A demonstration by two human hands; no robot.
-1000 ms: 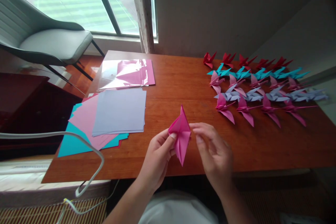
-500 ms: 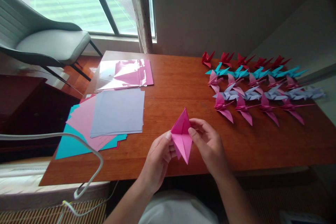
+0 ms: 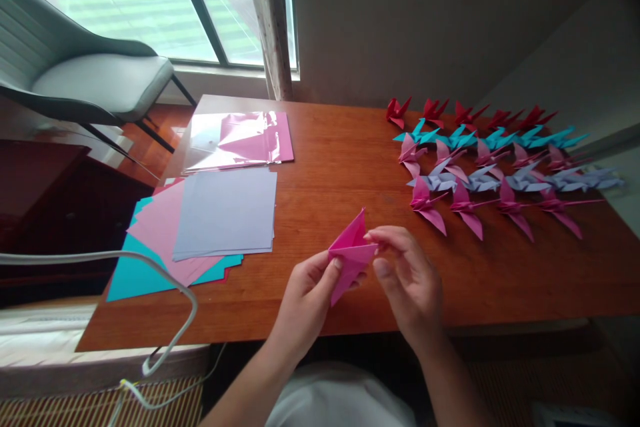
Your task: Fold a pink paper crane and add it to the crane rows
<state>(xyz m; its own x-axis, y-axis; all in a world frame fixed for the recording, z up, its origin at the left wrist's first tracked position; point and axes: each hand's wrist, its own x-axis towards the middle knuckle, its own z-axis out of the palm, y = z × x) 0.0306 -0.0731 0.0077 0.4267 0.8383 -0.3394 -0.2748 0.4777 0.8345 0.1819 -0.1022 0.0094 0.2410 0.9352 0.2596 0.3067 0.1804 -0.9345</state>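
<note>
A bright pink folded origami piece (image 3: 347, 263) with pointed flaps is held above the table, tilted. My left hand (image 3: 305, 297) grips it at its left corner, thumb on the front and fingers behind. At the right corner my right hand (image 3: 413, 283) has its fingertips against the upper edge, with the thumb apart from the index finger. The upper flap stands away from the lower part, leaving a gap between them. Rows of finished paper cranes stand to the right; the nearest is a pink crane (image 3: 427, 208).
On the wooden table (image 3: 330, 167), grey-lilac sheets (image 3: 227, 210) lie over pink and turquoise paper (image 3: 145, 280) at left. A clear packet of pink paper (image 3: 240, 140) lies behind them. Turquoise cranes (image 3: 460, 138) and red cranes (image 3: 397, 111) stand farther back. A white cable (image 3: 175, 280) arches at the left front.
The pink origami piece has tipped and turned, and its upper flap now stands open. My left thumb has moved onto its front. My right thumb has come off the paper.
</note>
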